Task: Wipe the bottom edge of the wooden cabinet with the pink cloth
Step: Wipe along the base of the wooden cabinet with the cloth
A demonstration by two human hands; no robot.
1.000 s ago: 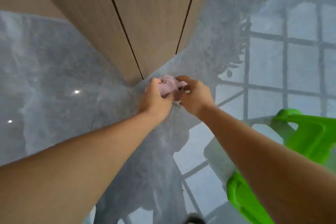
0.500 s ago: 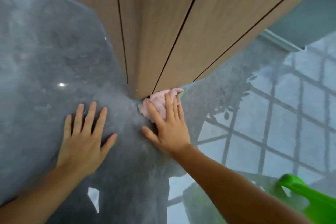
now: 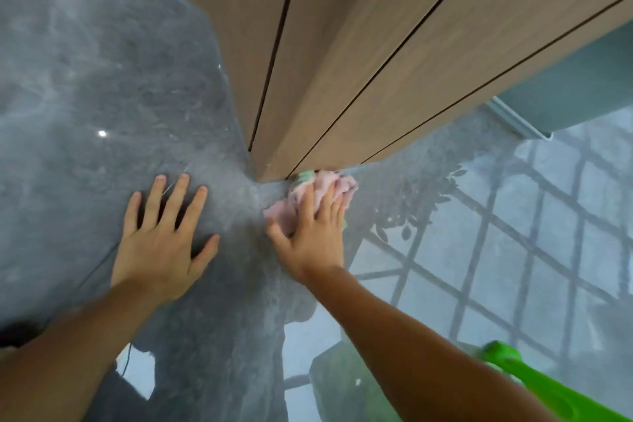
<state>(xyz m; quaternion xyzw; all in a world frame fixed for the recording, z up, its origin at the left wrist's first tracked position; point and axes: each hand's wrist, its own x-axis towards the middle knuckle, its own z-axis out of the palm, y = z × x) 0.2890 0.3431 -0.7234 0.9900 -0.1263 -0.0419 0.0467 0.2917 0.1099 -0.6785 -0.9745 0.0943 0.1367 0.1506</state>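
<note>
The wooden cabinet rises from the glossy grey floor, its doors split by dark gaps. Its bottom edge meets the floor near the centre of the view. A crumpled pink cloth with a bit of green on it lies on the floor against that bottom edge, just right of the cabinet's corner. My right hand presses flat on top of the cloth with fingers spread forward. My left hand rests palm down on the floor left of the corner, fingers apart and holding nothing.
The polished grey stone floor reflects a window grid at the right. A bright green plastic object sits at the lower right beside my right forearm. A pale wall skirting runs behind the cabinet at the right.
Both hands held the cloth a second ago; the left hand then let go and settled flat on the floor. The right hand has slid the cloth rightward along the cabinet's bottom edge.
</note>
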